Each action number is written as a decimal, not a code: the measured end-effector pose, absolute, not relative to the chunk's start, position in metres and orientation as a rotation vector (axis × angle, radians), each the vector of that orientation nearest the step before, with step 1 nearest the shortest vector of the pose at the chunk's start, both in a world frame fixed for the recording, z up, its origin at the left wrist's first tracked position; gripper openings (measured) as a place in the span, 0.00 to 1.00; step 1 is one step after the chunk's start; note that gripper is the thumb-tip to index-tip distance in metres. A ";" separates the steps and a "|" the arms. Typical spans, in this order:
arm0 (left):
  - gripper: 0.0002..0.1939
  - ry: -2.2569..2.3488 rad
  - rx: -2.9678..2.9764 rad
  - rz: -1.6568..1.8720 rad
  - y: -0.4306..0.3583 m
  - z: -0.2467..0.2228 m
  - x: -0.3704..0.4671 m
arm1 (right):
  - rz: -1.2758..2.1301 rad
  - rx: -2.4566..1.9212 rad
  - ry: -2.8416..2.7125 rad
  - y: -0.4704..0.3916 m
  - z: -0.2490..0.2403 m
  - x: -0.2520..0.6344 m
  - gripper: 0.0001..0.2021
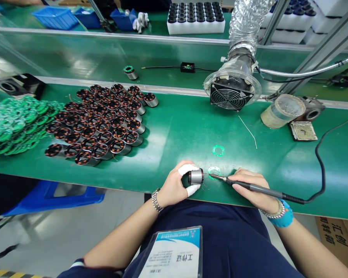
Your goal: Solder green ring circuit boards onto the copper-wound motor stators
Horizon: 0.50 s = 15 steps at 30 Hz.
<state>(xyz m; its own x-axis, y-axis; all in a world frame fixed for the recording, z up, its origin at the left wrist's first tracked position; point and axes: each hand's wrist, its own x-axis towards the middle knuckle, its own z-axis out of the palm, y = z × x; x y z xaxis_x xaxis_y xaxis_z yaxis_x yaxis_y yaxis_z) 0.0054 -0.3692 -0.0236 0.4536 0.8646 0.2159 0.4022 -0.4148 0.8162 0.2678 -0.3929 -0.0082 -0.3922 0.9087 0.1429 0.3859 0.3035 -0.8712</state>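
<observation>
Left hand (172, 189): grasps a wound motor stator (196, 177) on its side, near the bench's front edge. Right hand (253, 189): grips a soldering iron (266, 190), tip at the stator's lead end, over a ring-shaped circuit board (214, 168). Caution: an unsteady grip could bend the leads or scorch the board. Solder wire (248, 130) and fume extractor fan (231, 96) lie beyond; the iron's cord (323, 170) trails right.
</observation>
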 end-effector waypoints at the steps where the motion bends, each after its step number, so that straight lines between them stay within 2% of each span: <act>1: 0.18 1.055 2.003 0.843 -0.369 -0.024 0.005 | 1.023 -1.149 -1.919 -0.393 -0.008 0.268 0.09; 15: 0.19 1.058 1.999 0.854 -0.369 -0.025 0.005 | 0.834 -1.176 -1.837 -0.399 -0.016 0.275 0.11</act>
